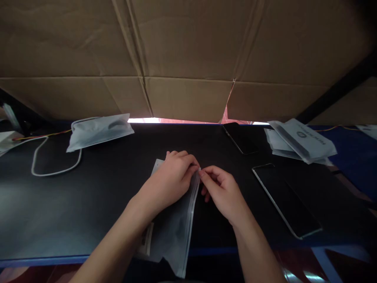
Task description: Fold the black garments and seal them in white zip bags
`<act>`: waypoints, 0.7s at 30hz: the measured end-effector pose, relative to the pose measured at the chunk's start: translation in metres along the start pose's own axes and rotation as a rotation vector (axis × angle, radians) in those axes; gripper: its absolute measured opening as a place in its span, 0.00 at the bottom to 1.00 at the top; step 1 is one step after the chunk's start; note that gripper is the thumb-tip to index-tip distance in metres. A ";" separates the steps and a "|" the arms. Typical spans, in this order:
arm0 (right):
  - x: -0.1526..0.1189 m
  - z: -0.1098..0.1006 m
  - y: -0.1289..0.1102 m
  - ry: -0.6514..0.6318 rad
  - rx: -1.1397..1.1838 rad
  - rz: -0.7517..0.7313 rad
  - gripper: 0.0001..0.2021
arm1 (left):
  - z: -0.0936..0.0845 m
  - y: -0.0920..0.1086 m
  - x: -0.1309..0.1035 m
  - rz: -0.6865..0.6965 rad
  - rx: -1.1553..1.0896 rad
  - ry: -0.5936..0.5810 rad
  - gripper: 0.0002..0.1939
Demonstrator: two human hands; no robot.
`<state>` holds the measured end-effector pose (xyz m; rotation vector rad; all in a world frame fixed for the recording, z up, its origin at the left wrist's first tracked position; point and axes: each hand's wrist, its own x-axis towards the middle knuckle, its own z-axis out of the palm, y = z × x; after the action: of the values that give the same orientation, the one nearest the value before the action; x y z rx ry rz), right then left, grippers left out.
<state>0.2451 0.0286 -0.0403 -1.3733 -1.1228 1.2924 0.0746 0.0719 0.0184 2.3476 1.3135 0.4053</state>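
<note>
A frosted zip bag [176, 232] lies in front of me, its zip edge running along the right side and its lower end hanging past the table's front edge. My left hand [176, 173] is closed on the bag near the far end of that edge. Right beside it, my right hand [219, 184] pinches the same far corner between thumb and forefinger. A small printed label or card [146, 239] shows at the bag's left side, partly behind my left forearm. What else the bag holds is hidden.
On the dark table mat [112, 196] lie a phone [240, 137], a larger clear-edged phone-like slab [287, 200], and several printed frosted bags [304, 139] at right. Another frosted bag [100, 131] and a white cable [55, 173] lie at left. A cardboard wall [188, 59] stands behind.
</note>
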 end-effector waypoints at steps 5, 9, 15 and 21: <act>-0.010 0.005 -0.008 -0.025 -0.120 -0.012 0.10 | 0.007 -0.001 0.003 -0.039 -0.006 0.112 0.13; -0.042 0.023 -0.006 -0.110 -0.235 -0.027 0.06 | -0.001 -0.017 0.011 -0.133 0.068 0.263 0.14; -0.077 0.027 -0.002 -0.364 -0.559 -0.179 0.06 | -0.014 -0.028 -0.005 -0.222 0.226 0.294 0.14; -0.059 -0.028 0.014 0.112 -0.877 -0.473 0.11 | 0.025 -0.017 -0.082 -0.177 0.329 0.272 0.33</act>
<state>0.2715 -0.0327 -0.0431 -1.5983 -1.9063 0.3562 0.0313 0.0039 -0.0162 2.4722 1.8228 0.4984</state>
